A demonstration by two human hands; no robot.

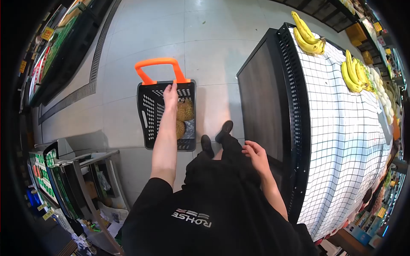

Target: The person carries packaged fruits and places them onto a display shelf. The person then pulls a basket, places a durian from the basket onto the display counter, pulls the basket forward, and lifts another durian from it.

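From where I stand, the black plastic basket (145, 120) rests on smooth grey floor tiles (213, 52), its walls punched with small holes, its glossy orange handle (156, 62) a squared-off loop. The left hand (171, 97) reaches to its far rim, fingers curled (whether they clamp it, I can't tell). Spiky, rounded durians (185, 110) lie inside beside crinkled clear plastic (188, 128). The right hand (255, 154) hangs bare, fingers loosely bent and slightly apart, near the dark wood-grained panel (262, 94).

Grey tiled floor (213, 51) beneath a black basket (148, 100), black stand (262, 94) with checked cloth (341, 170) beneath yellow bananas (311, 46)
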